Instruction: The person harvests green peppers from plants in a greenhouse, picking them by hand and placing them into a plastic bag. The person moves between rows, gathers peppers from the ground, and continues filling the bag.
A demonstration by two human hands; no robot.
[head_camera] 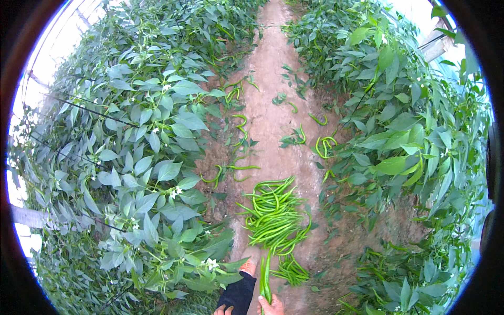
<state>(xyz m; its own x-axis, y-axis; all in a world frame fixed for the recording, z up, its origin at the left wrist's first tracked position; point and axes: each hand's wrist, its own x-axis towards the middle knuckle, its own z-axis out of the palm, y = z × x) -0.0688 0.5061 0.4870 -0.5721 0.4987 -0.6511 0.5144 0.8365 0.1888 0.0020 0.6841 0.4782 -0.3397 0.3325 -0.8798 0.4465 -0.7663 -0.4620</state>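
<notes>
Near the bottom edge, my right hand [271,305] is closed around the ends of a few long green chili peppers [265,277], which point up the path. To its left, part of my left hand [223,310] shows at the frame's lower rim, beside a dark sleeve or trouser leg; whether it holds anything cannot be told. Just beyond the hands lies a large heap of long green peppers [275,216] on the dirt path. A smaller bunch of peppers [293,271] lies to the right of the held ones. An orange patterned item [248,267] shows beside the dark cloth.
A narrow dirt path [271,98] runs ahead between dense rows of pepper plants [149,138] with white flowers. Loose curled peppers [325,146] and fallen leaves are scattered along both path edges. Dark strings cross the left row; a pale post [435,49] stands at the upper right.
</notes>
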